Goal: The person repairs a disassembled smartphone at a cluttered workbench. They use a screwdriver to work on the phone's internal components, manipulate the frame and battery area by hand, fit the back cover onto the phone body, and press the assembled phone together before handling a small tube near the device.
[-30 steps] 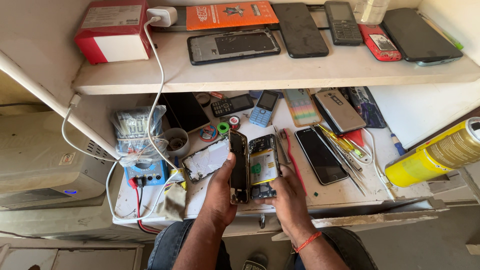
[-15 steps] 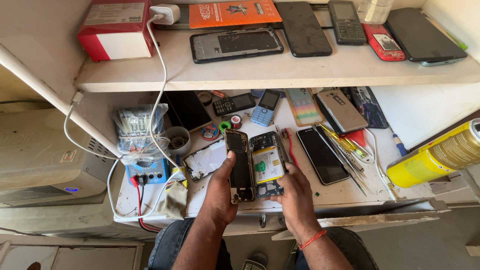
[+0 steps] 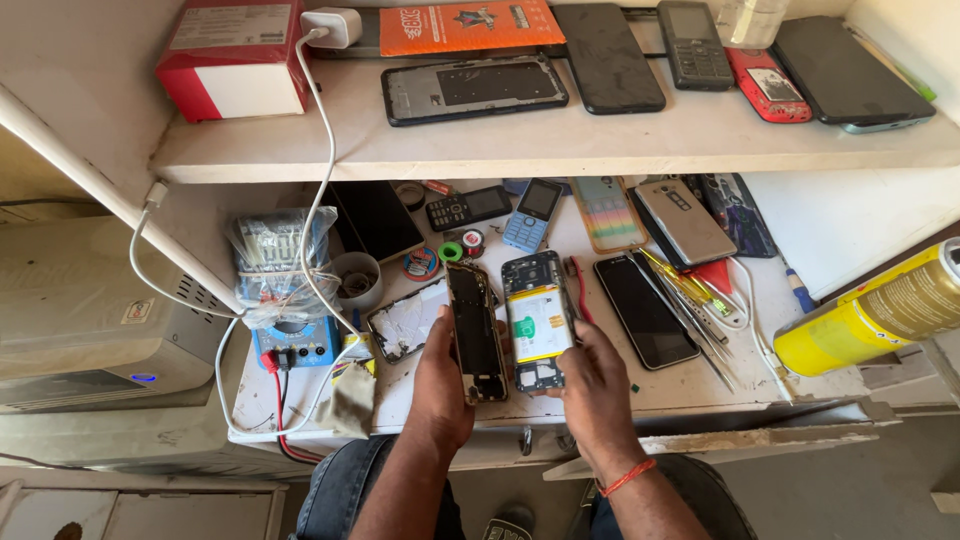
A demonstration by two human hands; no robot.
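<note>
Left hand: fingers grasping phone frame, raised on edge off the counter, inside exposed. Right hand: fingers pressed on opened phone, steadying it flat just beside. Screwdrivers lie rightward.

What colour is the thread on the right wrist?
Red-orange thread, seen in the head view.

bare forearms, red wrist thread, jeans
</note>
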